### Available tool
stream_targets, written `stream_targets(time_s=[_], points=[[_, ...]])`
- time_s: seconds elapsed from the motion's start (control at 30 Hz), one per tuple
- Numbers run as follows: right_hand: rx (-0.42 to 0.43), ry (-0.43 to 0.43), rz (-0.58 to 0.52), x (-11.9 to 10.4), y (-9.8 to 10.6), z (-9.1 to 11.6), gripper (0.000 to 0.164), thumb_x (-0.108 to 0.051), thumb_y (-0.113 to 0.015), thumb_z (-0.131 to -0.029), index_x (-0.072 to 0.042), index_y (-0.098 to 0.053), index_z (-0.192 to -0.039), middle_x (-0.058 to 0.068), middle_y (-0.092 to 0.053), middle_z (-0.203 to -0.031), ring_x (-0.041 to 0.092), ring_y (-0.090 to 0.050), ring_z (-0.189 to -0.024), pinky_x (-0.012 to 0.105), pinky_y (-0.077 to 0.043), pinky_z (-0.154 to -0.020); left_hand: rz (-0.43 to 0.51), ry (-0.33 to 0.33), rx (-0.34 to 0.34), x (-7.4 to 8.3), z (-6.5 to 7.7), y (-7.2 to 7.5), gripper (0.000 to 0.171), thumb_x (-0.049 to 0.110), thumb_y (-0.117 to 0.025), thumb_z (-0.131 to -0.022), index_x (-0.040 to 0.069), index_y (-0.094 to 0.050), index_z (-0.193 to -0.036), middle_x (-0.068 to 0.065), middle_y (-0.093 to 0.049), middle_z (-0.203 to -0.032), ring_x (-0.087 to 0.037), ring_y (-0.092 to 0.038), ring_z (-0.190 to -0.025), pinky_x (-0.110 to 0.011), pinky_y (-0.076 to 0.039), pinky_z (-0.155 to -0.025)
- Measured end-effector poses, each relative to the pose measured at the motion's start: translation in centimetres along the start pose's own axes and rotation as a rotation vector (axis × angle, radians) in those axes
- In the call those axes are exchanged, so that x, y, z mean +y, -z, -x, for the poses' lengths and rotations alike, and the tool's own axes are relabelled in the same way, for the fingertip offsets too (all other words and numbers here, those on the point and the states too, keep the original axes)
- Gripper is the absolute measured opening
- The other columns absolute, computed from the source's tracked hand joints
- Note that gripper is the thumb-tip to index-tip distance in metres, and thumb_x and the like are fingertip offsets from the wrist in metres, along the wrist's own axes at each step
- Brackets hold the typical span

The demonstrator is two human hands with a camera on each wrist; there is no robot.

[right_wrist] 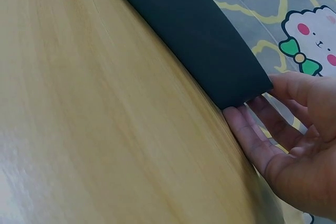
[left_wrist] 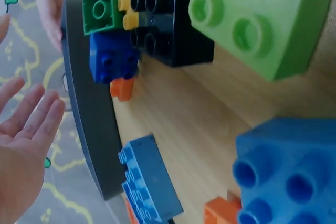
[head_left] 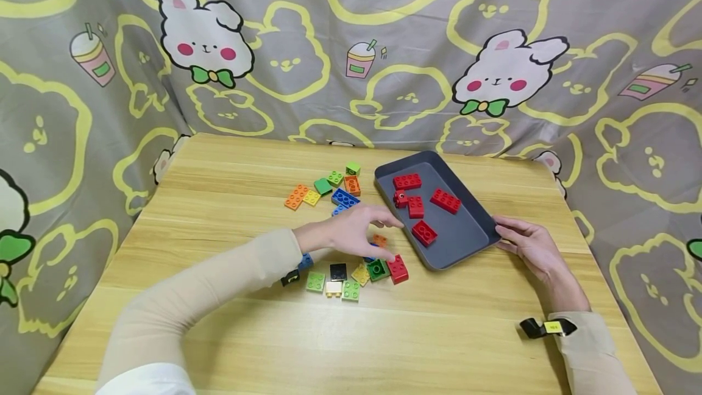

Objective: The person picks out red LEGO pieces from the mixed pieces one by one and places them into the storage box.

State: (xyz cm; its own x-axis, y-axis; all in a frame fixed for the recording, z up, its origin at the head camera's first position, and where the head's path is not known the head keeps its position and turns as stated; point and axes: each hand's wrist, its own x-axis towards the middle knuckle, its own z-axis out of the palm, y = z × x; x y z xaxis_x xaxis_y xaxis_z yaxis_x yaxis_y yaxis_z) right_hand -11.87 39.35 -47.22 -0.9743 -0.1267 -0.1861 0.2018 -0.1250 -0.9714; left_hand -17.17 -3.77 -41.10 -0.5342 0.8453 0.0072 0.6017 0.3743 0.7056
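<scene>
Reaching over loose toy building bricks, my left hand (head_left: 359,230) has its fingers spread and nothing between them. Its thumb is close to a red brick (head_left: 397,269) beside the tray. In the left wrist view the same hand (left_wrist: 26,135) shows extended fingers, with a blue brick (left_wrist: 152,177) nearby. A dark grey tray (head_left: 460,245) holds several red bricks (head_left: 445,200). At the tray's right corner, my right hand (head_left: 529,249) holds the edge with its fingertips. The right wrist view shows the thumb and fingers (right_wrist: 249,135) round that corner.
Behind the left hand lie orange (head_left: 296,197), green (head_left: 323,186) and blue bricks (head_left: 345,197). Nearer me are a black brick (head_left: 338,272), a light green brick (head_left: 351,290) and others. A patterned curtain (head_left: 285,47) surrounds the wooden table (head_left: 384,340).
</scene>
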Motion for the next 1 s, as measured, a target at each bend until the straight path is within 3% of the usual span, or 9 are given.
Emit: stream_targets(time_s=[0.33,0.63,0.9,1.0], points=[[-0.004,0.003,-0.008,0.1,0.0,-0.1,0.032,0.003,-0.060,-0.103,-0.009,-0.077,-0.127,-0.014,-0.078,-0.118,0.000,-0.074,-0.106,0.023,-0.064,-0.083,-0.088,-0.006,-0.118,0.2,-1.3,-2.1,0.056,0.040,-0.084,-0.090,0.016,-0.069,-0.139,-0.001,-0.068,-0.144,-0.021,-0.061,-0.135,-0.037,-0.051,-0.114],[-0.006,0.000,-0.018,0.2,0.0,-0.1,0.032,0.003,-0.061,-0.103,-0.010,-0.078,-0.127,-0.014,-0.078,-0.118,0.001,-0.074,-0.106,0.023,-0.064,-0.084,-0.135,-0.003,-0.203,0.2,-2.1,-3.8,0.049,0.038,-0.084,-0.090,0.017,-0.073,-0.133,0.002,-0.071,-0.135,-0.015,-0.063,-0.123,-0.030,-0.051,-0.106],[-0.021,0.017,-0.021,0.3,0.1,-0.2,0.031,0.003,-0.060,-0.104,-0.008,-0.077,-0.127,-0.012,-0.078,-0.118,0.002,-0.075,-0.106,0.023,-0.064,-0.084,-0.277,-0.042,-0.244,0.3,-2.4,-4.6,0.048,0.039,-0.084,-0.090,0.018,-0.074,-0.132,0.003,-0.071,-0.133,-0.013,-0.063,-0.125,-0.028,-0.049,-0.113],[-0.018,0.014,-0.018,0.3,0.2,-0.1,0.031,0.003,-0.060,-0.103,-0.008,-0.077,-0.127,-0.013,-0.078,-0.118,0.001,-0.074,-0.106,0.023,-0.064,-0.084,-0.300,-0.068,-0.266,0.3,-2.5,-4.7,0.043,0.036,-0.084,-0.090,0.019,-0.076,-0.128,0.002,-0.072,-0.128,-0.010,-0.064,-0.118,-0.023,-0.051,-0.106]])
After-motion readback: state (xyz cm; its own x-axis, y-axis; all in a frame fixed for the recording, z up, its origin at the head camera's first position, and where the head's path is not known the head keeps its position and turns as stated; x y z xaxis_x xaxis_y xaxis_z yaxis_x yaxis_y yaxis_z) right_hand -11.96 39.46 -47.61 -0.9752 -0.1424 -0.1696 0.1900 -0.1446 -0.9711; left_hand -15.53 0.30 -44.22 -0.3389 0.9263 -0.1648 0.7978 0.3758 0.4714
